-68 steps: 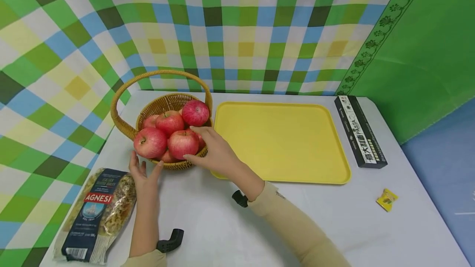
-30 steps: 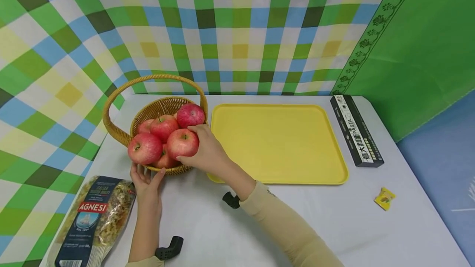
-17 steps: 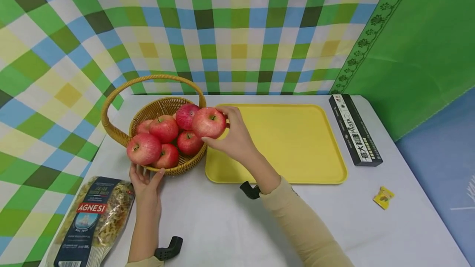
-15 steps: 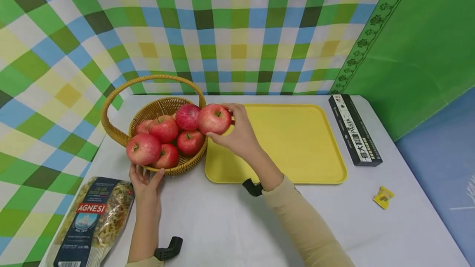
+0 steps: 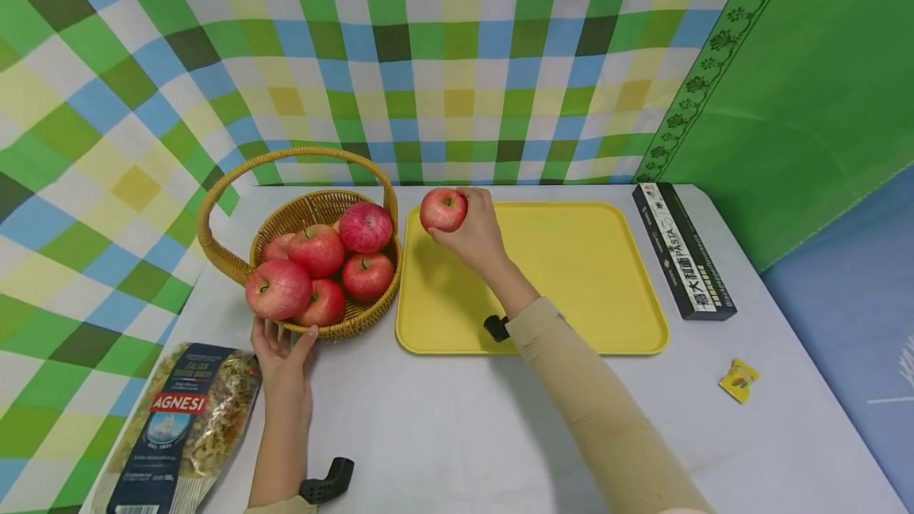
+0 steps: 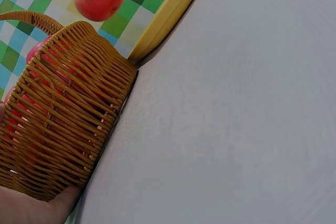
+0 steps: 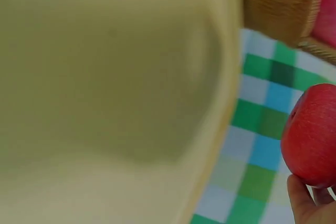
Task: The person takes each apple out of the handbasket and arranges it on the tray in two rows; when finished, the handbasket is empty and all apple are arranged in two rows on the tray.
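My right hand (image 5: 474, 232) holds a red apple (image 5: 443, 209) between thumb and fingers, above the back left part of a yellow tray (image 5: 557, 280). The right wrist view shows the apple (image 7: 314, 137) in the fingertips, with the tray (image 7: 105, 77) filling the left side. A wicker basket (image 5: 364, 321) with a tall handle stands left of the tray, with several red apples (image 5: 316, 250) in it. My left hand (image 5: 282, 355) rests against the basket's front, fingers spread. In the left wrist view its thumb (image 6: 65, 200) presses low on the woven wall.
A bag of Agnesi pasta (image 5: 178, 427) lies at the front left, beside the left forearm. A black pasta box (image 5: 681, 252) lies right of the tray. Nearer the front right is a small yellow packet (image 5: 739, 380). A checked cloth (image 5: 457, 62) hangs behind the white table (image 5: 428, 435).
My right hand has taken an apple from the basket's front, lifted it and carried it right and back over the tray. The left hand has moved slightly and now touches the basket.
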Demonstrator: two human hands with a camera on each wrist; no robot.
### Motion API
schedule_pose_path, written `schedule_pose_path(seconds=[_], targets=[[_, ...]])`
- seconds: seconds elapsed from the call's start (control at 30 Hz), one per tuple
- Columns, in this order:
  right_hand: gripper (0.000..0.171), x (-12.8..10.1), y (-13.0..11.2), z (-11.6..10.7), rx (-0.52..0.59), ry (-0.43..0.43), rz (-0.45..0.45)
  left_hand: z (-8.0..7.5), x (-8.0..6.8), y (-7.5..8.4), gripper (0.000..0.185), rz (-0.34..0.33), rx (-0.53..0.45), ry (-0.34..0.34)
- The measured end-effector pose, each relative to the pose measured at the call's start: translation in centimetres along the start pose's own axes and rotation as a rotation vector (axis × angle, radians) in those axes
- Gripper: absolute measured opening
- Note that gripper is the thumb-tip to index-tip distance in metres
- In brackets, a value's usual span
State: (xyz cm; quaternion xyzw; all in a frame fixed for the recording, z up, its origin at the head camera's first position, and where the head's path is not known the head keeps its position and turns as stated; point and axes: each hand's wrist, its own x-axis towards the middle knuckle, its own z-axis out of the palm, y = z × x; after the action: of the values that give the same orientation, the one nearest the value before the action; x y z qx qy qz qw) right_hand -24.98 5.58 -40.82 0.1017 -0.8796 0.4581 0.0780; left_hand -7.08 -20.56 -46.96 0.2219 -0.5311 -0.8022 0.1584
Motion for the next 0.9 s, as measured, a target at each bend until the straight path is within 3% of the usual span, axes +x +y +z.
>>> schedule_pose_path(seconds=[0.37,0.9], targets=[[0.078,1.7,3.3,3.1,-0.077,-0.059,0.113,0.1,-0.2,0.0,0.093,0.003,0.007,0.004],[0.082,1.9,4.0,4.8,-0.126,-0.067,0.147,0.2,-0.3,0.2,0.094,-0.010,0.019,0.015]])
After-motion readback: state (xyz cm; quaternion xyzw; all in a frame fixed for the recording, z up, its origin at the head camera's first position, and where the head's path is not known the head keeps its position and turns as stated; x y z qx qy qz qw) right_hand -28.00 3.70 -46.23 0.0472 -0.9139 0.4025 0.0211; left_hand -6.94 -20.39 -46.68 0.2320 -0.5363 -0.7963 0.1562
